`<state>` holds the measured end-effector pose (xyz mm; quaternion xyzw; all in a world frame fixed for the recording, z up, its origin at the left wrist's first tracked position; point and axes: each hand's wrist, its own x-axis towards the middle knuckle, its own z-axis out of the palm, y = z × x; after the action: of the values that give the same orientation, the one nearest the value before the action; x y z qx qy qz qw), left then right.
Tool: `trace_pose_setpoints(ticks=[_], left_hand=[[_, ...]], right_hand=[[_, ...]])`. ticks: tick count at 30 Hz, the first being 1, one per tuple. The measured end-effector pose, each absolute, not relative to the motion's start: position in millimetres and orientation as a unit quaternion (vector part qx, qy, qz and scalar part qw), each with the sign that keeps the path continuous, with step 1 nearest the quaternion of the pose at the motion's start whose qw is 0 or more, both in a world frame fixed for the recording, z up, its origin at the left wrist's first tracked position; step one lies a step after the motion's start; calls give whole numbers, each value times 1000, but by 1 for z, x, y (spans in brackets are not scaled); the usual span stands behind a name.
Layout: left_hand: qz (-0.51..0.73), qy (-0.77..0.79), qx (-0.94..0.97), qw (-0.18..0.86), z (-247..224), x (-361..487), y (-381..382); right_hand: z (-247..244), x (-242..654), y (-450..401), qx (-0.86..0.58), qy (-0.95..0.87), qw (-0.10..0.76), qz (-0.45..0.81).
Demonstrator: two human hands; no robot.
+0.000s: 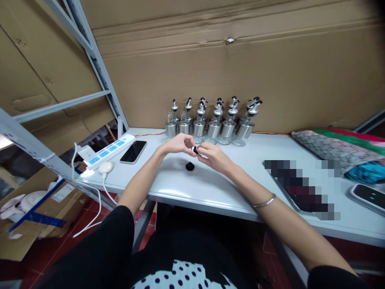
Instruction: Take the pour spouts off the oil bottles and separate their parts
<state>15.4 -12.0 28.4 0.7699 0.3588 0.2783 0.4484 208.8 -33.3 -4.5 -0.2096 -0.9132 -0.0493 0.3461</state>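
Note:
Over the white table, my left hand (181,143) and my right hand (215,155) meet with bent fingers. Both pinch a small black-and-silver bottle pourer part (195,149), mostly covered by the fingertips. Just below them on the tabletop lies a black stopper (189,166), touched by neither hand. Behind the hands stand several glass oil bottles with steel sleeves (214,131). Most carry silver-and-black pour spouts (234,105); two at the front left show bare glass necks (183,116).
On the left of the white table (168,180) are a phone (134,152), a power strip (112,150) and a round white charger (106,167). A blurred-out device (294,186), another device (368,196) and a patterned bag (337,150) occupy the right. Cardboard (195,68) rises behind.

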Motion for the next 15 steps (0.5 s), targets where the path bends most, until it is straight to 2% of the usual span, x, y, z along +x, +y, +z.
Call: trace_pose_setpoints(ticks=[4, 9, 12, 15], left_hand=[[241, 356, 765, 479, 32, 11, -12], [188, 345, 770, 503, 34, 4, -10], [249, 336, 758, 500, 30, 9, -12], [335, 332, 766, 437, 23, 22, -16]], right_hand=[[-7, 207, -36, -177, -919, 318, -154], [-7, 205, -39, -125, -906, 334, -228], [-5, 208, -36, -150, -901, 360, -192], [-5, 217, -30, -194, -881, 425, -80]])
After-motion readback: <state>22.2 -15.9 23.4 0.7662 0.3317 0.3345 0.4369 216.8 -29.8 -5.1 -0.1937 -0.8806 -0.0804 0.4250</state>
